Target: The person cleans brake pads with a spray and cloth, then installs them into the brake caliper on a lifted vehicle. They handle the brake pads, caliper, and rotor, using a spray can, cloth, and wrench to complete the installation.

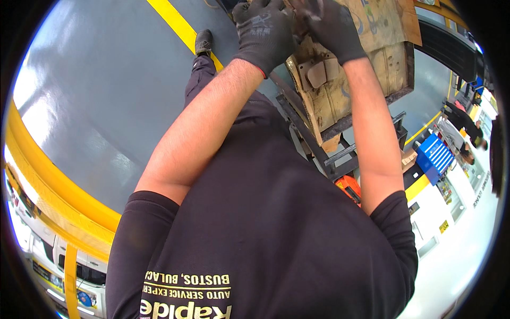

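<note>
Both my hands wear dark work gloves and are close together at the top, over the near left corner of a worn wooden benchtop (390,66). My left hand (264,33) is closed, its fingers curled at the upper edge of the picture. My right hand (336,31) reaches in from the right with its fingers bent toward the left hand and partly blurred. Something dark lies between the hands; its kind cannot be made out. A flat rounded plate (317,75) is on the benchtop just below the hands. Brown cardboard (380,24) covers the far part.
A dark metal frame (305,114) carries the benchtop, with an orange object (349,187) low beside it. My shoe (203,41) stands by a yellow floor stripe (178,24). Yellow beams (58,199) and vehicles are at left. Right are a blue tool cabinet (434,155) and people (467,125).
</note>
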{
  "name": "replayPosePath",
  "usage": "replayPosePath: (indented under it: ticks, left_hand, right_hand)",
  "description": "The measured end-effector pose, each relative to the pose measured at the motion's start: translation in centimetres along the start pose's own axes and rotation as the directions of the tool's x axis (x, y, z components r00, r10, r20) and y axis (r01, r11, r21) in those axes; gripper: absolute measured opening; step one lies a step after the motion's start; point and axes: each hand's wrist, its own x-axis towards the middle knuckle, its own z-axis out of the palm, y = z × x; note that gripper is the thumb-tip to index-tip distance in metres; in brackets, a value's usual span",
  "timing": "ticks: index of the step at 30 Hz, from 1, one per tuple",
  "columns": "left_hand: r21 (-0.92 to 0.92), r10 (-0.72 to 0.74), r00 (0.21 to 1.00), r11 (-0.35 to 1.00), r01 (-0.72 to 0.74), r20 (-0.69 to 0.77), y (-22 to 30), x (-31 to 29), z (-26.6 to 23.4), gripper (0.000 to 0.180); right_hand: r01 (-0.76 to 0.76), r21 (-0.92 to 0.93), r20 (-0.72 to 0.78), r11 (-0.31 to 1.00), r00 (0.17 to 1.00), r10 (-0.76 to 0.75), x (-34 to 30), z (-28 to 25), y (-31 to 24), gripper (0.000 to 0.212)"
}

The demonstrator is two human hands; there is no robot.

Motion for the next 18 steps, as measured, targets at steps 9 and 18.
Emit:
replayPosePath:
  ticks: [9, 18]
  left_hand:
    - [0.011, -0.013, 0.999, 1.0, 0.013, -0.03, 0.0, -0.2, 0.8, 0.026]
    - [-0.049, -0.05, 0.999, 0.998, 0.05, -0.004, 0.3, 0.2, -0.1, 0.024]
  right_hand:
    - [0.093, -0.102, 0.148, 0.99, 0.986, -0.077, 0.9, -1.2, -0.5, 0.021]
    - [0.086, -0.364, -0.01, 0.927, 0.995, -0.096, 0.9, 2.6, -1.6, 0.018]
